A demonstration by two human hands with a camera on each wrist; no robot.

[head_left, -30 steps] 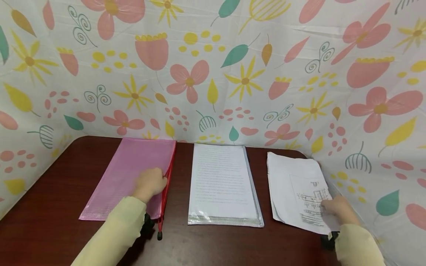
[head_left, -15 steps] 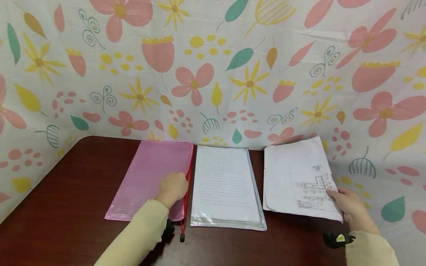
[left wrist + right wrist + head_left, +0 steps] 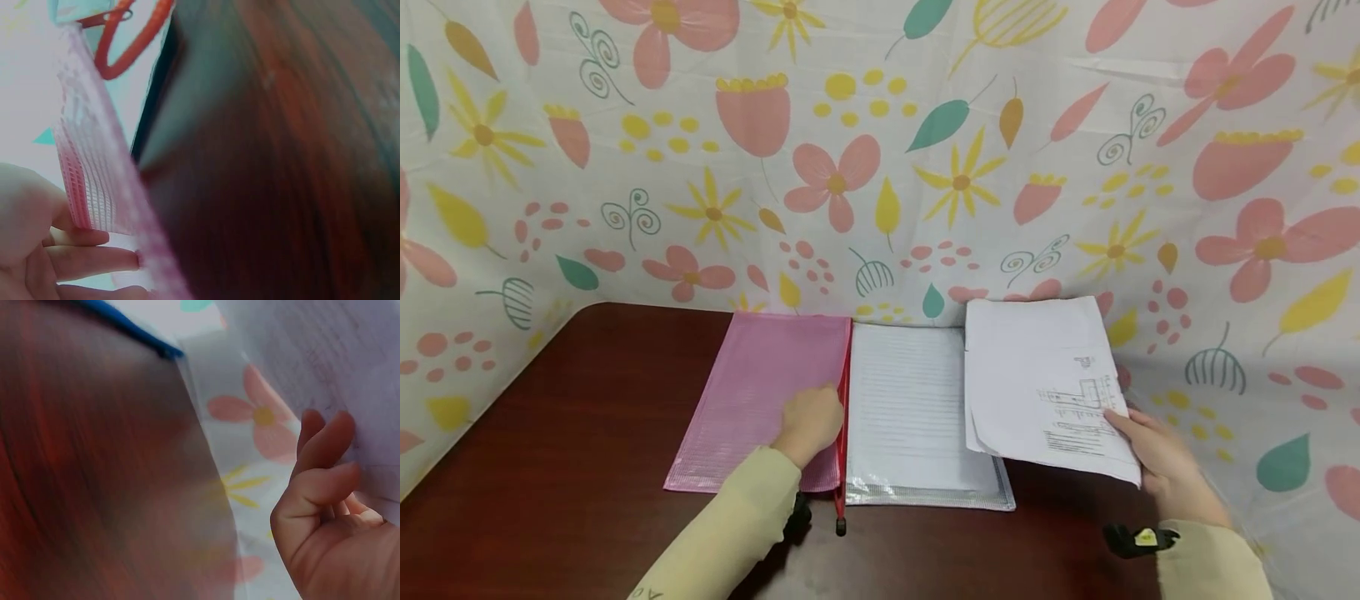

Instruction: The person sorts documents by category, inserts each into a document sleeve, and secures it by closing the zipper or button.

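In the head view my left hand [image 3: 811, 423] grips the red-zipped right edge of a pink mesh zip folder [image 3: 760, 392]. The left wrist view shows fingers [image 3: 94, 259] of that hand against the pink mesh [image 3: 94, 187]. A clear zip folder [image 3: 910, 400] with a printed sheet inside lies right beside the pink one, at its red edge. My right hand [image 3: 1168, 467] pinches the lower right edge of several paper sheets [image 3: 1022, 358], printed with a diagram. They are held up, covering the clear folder's right side in the head view. The right wrist view shows curled fingers [image 3: 325, 481] at the paper [image 3: 369, 381].
Everything is on a dark brown wooden table [image 3: 550, 433]. A white floral curtain [image 3: 895, 108] hangs along the back and both sides. A red zip cord with a black end [image 3: 841, 525] hangs off the pink folder's near corner.
The left hand has slid the pink folder rightward until it meets the clear folder. The right hand has lifted the paper sheets off the table and moved them left over the clear folder's edge.
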